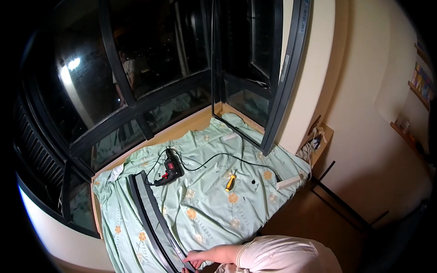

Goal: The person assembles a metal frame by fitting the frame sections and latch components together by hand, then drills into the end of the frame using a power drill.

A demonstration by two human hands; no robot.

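A long dark frame strip (157,223) lies on the green flowered cloth (214,200), running from the middle left to the bottom edge. One hand, which looks like my right hand (195,258), is at the near end of the strip, its fingers bent against the edge. Only a few fingertips of my left hand (185,270) show at the bottom edge, beside the same end; the rest is out of view. Beyond the strip's far end is a black and red power drill (171,169) with its cord. A yellow-handled screwdriver (231,181) rests on the cloth.
Dark-framed windows (132,98) stand behind and left of the cloth. An upright dark frame (287,77) leans beside the wall column. A white power strip (289,182) lies at the cloth's right edge. Black metal bars (341,202) are at the right, near a wooden box with cables (321,141).
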